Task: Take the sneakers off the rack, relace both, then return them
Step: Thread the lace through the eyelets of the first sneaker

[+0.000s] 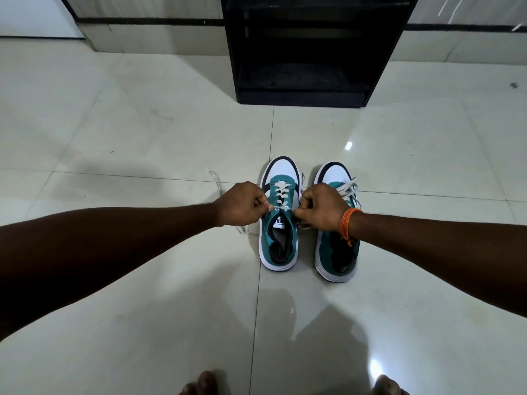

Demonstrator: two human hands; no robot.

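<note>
Crouched over a pale tiled floor [142,124], I have both teal-and-white sneakers standing side by side, toes toward the black shoe rack [308,52], whose visible shelves are dark and seem bare. My left hand [242,205] and right hand [322,206] are both curled tight, each pinching one end of the white lace [281,208] at the top eyelets of the left sneaker [279,218], with the crossing stretched taut between them above the tongue. The slack tail [215,178] on my left runs out loosely across the tile. To do this step well, I judge the pull should be even on both sides, low and outward, so the rows beneath snug down without twisting or leaving one end shorter. The right sneaker [338,220] sits just beside it, partly under my wrist, which wears an orange thread band [349,223]; its laces [346,189] look loose across the front, so it likely needs attention yet.
</note>
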